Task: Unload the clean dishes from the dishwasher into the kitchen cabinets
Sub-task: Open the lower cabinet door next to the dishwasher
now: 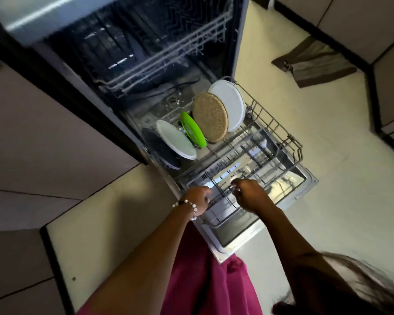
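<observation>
Head view: I look down on my open dishwasher (132,64), my two arms reaching to it.
Floor: pale floor (328,201) around the machine, a brown cloth (314,62) lying on it off to the right, well apart from the door.
Door: the door (234,233) is folded down flat in front of me.
Lower rack: the wire rack (280,135) is pulled out over the door.
Plates: five stand on edge along the rack's far side, left to right: a dark plate (159,148), a white plate (175,139), a green plate (191,128), a speckled tan plate (210,117), a large white plate (230,103).
Upper rack: the upper rack (168,46) sits inside the machine, blurred.
My left hand: my left hand (199,200), beaded bracelet (187,204) on the wrist, curls its fingers round the rack's near rail.
My right hand: my right hand (248,193) grips the same rail just beside the left.
</observation>
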